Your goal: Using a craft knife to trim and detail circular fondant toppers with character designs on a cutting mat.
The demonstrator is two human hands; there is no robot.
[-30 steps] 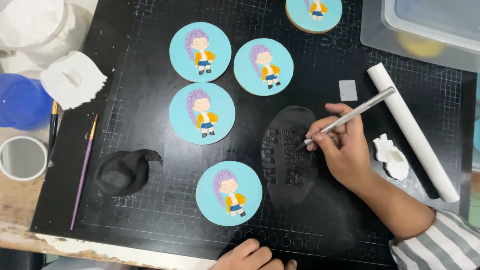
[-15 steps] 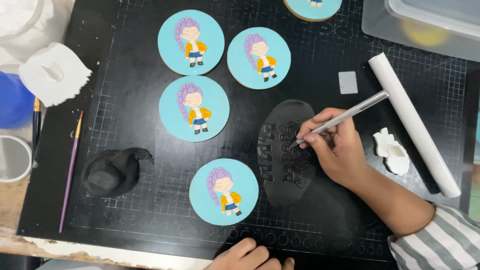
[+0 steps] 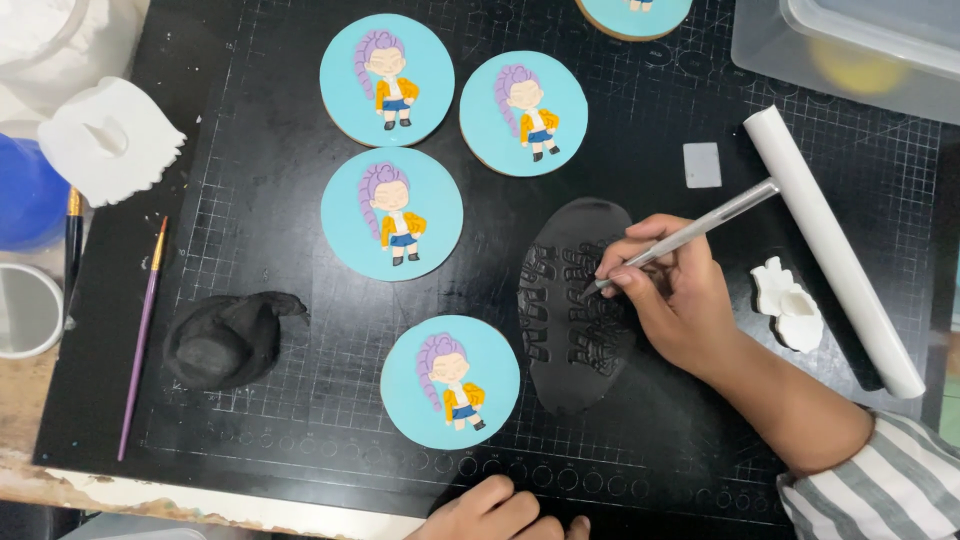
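A: What is cut off?

B: The left hand (image 3: pixel 500 512), at the bottom edge by the black mat (image 3: pixel 250 90); only curled knuckles show, so I cannot tell its grip. A cookie (image 3: pixel 633 15) is clipped at the top.

A: And the right hand (image 3: pixel 675 300)?

B: Fingers closed around a silver craft knife (image 3: pixel 690 235), tip on the flattened black fondant (image 3: pixel 577 305) mid-mat. Bare mat lies below it; the white rolling pin (image 3: pixel 830 250) lies just right.

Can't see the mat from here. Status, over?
Right hand holds silver craft knife, tip on embossed black fondant oval. Left hand rests at mat edge. Nothing blocking.
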